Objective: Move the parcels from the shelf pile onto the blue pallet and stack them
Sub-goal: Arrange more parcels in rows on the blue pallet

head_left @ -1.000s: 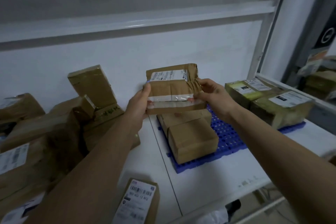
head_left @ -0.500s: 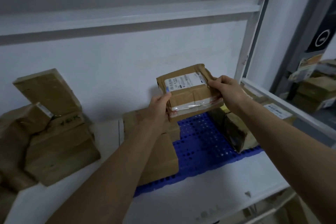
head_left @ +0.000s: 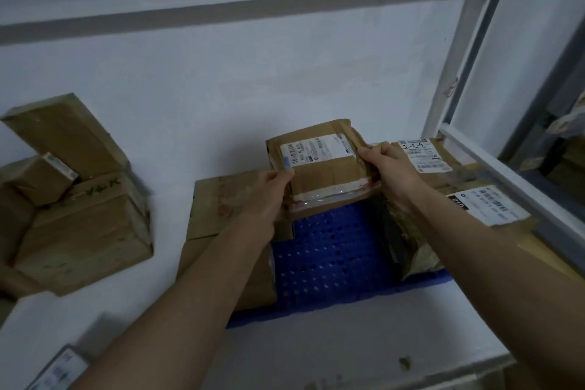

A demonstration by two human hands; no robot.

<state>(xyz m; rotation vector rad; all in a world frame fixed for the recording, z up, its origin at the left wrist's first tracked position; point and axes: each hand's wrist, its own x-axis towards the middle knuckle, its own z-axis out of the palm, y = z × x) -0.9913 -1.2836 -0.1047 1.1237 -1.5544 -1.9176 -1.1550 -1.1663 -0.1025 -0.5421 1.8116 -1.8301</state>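
You face a pale white wall (head_left: 253, 73) with a grey horizontal rail (head_left: 221, 14) running across its upper part. To your right, a white metal upright (head_left: 468, 51) of the shelving frame slants from top to bottom, and a white crossbar (head_left: 506, 168) runs from its foot toward the lower right. Past that frame lies a darker neighbouring bay (head_left: 563, 142); its contents are too dim to make out. A small dark mark (head_left: 405, 362) sits on the white shelf surface near the front edge.

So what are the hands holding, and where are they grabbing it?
Both hands hold one brown paper parcel above the blue pallet: the left hand grips its left edge, the right hand its right edge.
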